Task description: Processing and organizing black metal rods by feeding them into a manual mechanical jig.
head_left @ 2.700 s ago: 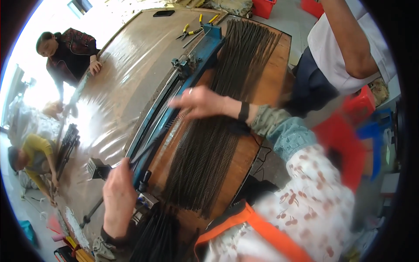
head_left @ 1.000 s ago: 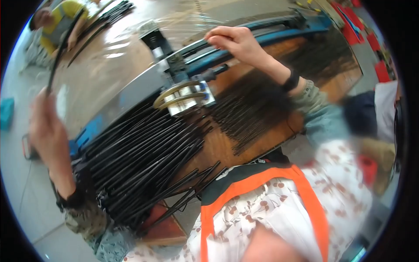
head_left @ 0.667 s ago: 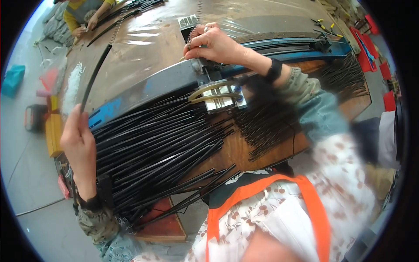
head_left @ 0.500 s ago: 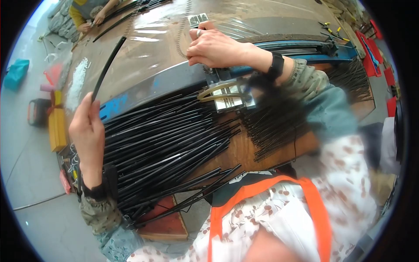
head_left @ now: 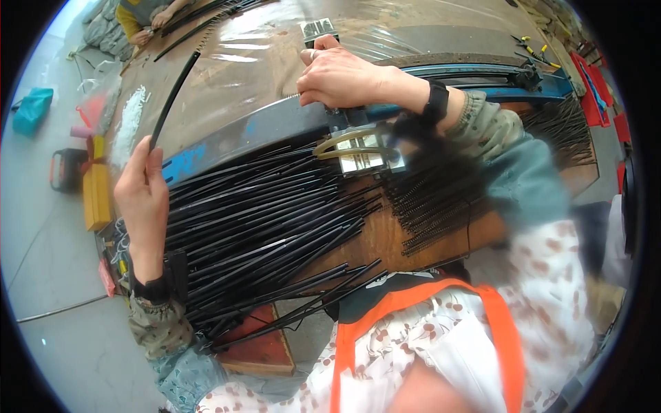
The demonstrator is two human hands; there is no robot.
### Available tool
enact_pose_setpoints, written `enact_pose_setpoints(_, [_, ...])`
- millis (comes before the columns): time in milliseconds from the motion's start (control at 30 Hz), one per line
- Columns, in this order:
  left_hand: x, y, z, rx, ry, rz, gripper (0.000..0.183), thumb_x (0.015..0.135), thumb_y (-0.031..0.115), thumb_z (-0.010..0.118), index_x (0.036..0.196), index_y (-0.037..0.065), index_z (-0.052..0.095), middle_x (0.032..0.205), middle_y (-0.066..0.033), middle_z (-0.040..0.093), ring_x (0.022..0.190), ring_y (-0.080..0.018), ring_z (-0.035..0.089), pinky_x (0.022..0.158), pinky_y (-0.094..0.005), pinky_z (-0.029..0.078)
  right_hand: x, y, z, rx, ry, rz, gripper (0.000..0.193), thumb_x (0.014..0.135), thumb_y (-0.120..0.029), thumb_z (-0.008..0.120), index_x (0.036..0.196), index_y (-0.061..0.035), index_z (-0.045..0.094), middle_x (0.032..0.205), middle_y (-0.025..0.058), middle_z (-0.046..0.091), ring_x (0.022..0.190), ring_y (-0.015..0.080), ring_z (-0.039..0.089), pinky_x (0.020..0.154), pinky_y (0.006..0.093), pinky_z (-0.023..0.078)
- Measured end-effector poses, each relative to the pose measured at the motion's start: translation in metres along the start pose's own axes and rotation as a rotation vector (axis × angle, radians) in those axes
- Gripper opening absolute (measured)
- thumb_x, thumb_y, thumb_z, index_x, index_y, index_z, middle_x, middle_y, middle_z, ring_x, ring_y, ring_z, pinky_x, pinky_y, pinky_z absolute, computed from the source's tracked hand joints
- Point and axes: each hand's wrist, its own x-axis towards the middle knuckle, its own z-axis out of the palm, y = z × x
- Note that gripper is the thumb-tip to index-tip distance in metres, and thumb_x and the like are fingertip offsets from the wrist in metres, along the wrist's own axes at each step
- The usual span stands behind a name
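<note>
The person's left hand (head_left: 142, 196) is held in a pinch beyond its forearm (head_left: 160, 325); the right arm (head_left: 497, 134) reaches leftward, wrist (head_left: 413, 92) nearly straight; the right hand (head_left: 341, 77) is curled, back uppermost, its grip hard to make out.

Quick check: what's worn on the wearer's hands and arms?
The left hand is gloveless, with a black band or cuff at the wrist. The right hand, also gloveless, wears a ring and black wristband. Gathered khaki-green cuffs on both sides run into teal patterned sleeves, with white, brown-printed fabric above.

Brt upper L; glare on plastic film (head_left: 258, 69); R sleeve (head_left: 527, 179) blurry; pic edges bent, dark.
</note>
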Motion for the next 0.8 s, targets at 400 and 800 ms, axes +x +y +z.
enact_pose_setpoints(400, [0.021, 0.021, 0.074, 0.017, -0.267, 0.236, 0.016, 0.094, 0.018, 0.062, 0.109, 0.014, 0.067, 0.084, -0.0103, 0.064, 0.075, -0.0324, 0.066, 0.064, -0.0422, 0.054, -0.283, 0.137, -0.064, -0.570, 0.285, 0.460, 0.010, 0.092, -0.013, 0.064, 0.100, -0.0122, 0.070, 0.094, 0.0030, 0.070, 0.108, 0.0234, 0.060, 0.110, 0.0425, 0.030])
enact_pose_setpoints(800, [0.042, 0.071, 0.159, -0.263, -0.291, 0.210, 0.024, 0.096, 0.025, 0.059, 0.089, 0.004, 0.068, 0.087, -0.0157, 0.066, 0.080, -0.0364, 0.064, 0.072, -0.0432, 0.052, -0.340, 0.178, -0.037, -0.517, 0.369, 0.499, 0.011, 0.095, -0.015, 0.063, 0.102, -0.0068, 0.066, 0.093, 0.0067, 0.064, 0.098, 0.0249, 0.059, 0.106, 0.0403, 0.036])
